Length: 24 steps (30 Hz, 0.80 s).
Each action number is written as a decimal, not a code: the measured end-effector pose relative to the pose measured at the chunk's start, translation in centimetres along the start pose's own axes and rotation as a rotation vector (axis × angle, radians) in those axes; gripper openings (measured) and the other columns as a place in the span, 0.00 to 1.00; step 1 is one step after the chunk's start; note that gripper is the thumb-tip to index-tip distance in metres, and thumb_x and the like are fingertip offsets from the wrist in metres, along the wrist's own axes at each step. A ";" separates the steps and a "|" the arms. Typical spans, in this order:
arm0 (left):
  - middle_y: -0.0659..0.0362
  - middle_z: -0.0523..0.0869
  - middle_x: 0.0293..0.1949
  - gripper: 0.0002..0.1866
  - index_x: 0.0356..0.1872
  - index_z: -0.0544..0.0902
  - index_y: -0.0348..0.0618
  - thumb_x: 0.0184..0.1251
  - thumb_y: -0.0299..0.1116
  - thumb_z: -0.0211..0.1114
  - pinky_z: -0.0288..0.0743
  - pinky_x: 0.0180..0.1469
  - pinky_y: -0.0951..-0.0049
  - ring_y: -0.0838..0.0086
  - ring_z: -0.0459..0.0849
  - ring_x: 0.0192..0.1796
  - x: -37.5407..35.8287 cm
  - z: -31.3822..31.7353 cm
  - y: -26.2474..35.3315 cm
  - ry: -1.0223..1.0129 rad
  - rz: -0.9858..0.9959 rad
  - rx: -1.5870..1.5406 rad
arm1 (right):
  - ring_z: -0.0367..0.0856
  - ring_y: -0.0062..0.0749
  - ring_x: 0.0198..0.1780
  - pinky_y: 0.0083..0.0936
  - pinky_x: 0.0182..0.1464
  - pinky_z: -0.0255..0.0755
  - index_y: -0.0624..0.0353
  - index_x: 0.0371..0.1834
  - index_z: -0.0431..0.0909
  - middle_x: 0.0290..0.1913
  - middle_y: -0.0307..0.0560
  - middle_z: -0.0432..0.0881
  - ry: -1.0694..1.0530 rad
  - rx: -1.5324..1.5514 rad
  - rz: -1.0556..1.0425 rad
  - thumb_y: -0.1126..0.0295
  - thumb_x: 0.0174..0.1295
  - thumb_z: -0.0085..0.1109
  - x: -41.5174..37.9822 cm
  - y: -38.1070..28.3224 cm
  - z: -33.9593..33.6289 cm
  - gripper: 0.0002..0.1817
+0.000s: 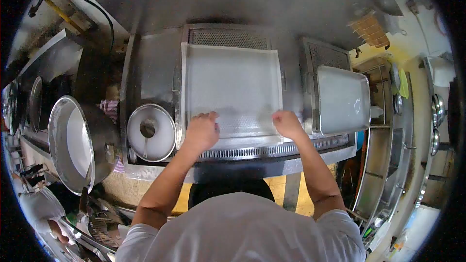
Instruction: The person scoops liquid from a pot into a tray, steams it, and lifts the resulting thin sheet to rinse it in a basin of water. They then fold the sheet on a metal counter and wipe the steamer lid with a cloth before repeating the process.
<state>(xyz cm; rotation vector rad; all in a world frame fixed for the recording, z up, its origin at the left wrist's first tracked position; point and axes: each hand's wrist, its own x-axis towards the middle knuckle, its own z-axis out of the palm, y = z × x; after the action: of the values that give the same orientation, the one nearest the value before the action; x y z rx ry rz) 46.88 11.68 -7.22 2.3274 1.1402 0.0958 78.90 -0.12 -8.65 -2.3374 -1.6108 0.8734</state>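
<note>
A white cloth lies spread over a perforated steel steamer bed in front of me. Its lower part looks thinner, with the hole pattern showing through. My left hand is closed at the cloth's near left part, fingers curled inward. At the near right edge, my right hand is also closed, apparently pinching the cloth. The fingertips of both hands are partly hidden. To the left sits a round metal pot of white liquid with a ladle in it.
A large steel bowl with white contents stands at far left. On the right, a metal tray rests over another perforated bed. A slotted vent strip runs along the near edge. Shelves stand further right.
</note>
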 end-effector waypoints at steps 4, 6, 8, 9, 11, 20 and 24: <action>0.48 0.90 0.42 0.16 0.52 0.83 0.41 0.64 0.32 0.67 0.81 0.54 0.52 0.50 0.87 0.48 2.2 1.7 3.4 0.098 0.092 -0.108 | 0.86 0.59 0.51 0.47 0.55 0.79 0.62 0.47 0.86 0.46 0.64 0.88 0.430 0.230 -0.010 0.59 0.61 0.64 8.3 1.0 -2.3 0.19; 0.49 0.90 0.41 0.16 0.53 0.83 0.41 0.64 0.31 0.67 0.81 0.53 0.52 0.50 0.88 0.47 2.3 1.7 4.8 0.116 0.078 -0.129 | 0.86 0.60 0.52 0.47 0.59 0.78 0.65 0.50 0.85 0.48 0.65 0.87 0.455 0.082 0.008 0.57 0.62 0.65 12.9 0.2 -5.1 0.22; 0.48 0.90 0.41 0.15 0.52 0.83 0.40 0.64 0.30 0.67 0.81 0.53 0.52 0.50 0.88 0.46 1.9 1.6 5.5 0.151 0.054 -0.164 | 0.84 0.55 0.57 0.43 0.62 0.77 0.64 0.59 0.81 0.53 0.64 0.86 0.630 -0.013 -0.001 0.57 0.62 0.66 18.2 1.4 -4.9 0.27; 0.48 0.90 0.41 0.15 0.51 0.83 0.40 0.64 0.30 0.67 0.81 0.52 0.52 0.50 0.87 0.46 1.3 1.8 5.7 0.170 0.040 -0.191 | 0.82 0.56 0.60 0.44 0.64 0.75 0.64 0.62 0.79 0.56 0.64 0.84 0.587 -0.044 0.046 0.57 0.63 0.66 20.0 1.0 -5.4 0.29; 0.47 0.89 0.39 0.14 0.50 0.84 0.39 0.64 0.29 0.67 0.81 0.50 0.52 0.50 0.87 0.44 0.0 2.1 5.9 0.209 0.007 -0.233 | 0.77 0.59 0.65 0.47 0.68 0.72 0.65 0.67 0.75 0.63 0.65 0.80 0.499 -0.108 0.138 0.57 0.63 0.67 22.7 -0.4 -6.4 0.33; 0.47 0.90 0.38 0.13 0.48 0.86 0.41 0.62 0.26 0.69 0.83 0.46 0.55 0.51 0.89 0.41 -5.3 3.7 5.5 0.204 -0.170 -0.296 | 0.66 0.62 0.75 0.49 0.75 0.64 0.62 0.81 0.58 0.78 0.70 0.60 0.689 -0.485 -0.083 0.64 0.62 0.67 22.9 1.2 -2.9 0.44; 0.47 0.90 0.37 0.13 0.48 0.86 0.41 0.62 0.26 0.69 0.84 0.44 0.56 0.53 0.89 0.39 -6.2 4.4 4.2 0.264 -0.082 -0.326 | 0.59 0.66 0.78 0.50 0.77 0.60 0.61 0.84 0.49 0.82 0.69 0.51 0.356 -0.276 0.063 0.69 0.58 0.67 10.7 -1.1 -1.6 0.50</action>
<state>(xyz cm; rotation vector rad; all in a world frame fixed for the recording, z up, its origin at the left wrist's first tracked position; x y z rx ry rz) 47.17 3.07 -7.86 2.0169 1.2390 0.5319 81.58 10.22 -10.78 -2.5514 -1.5930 0.2291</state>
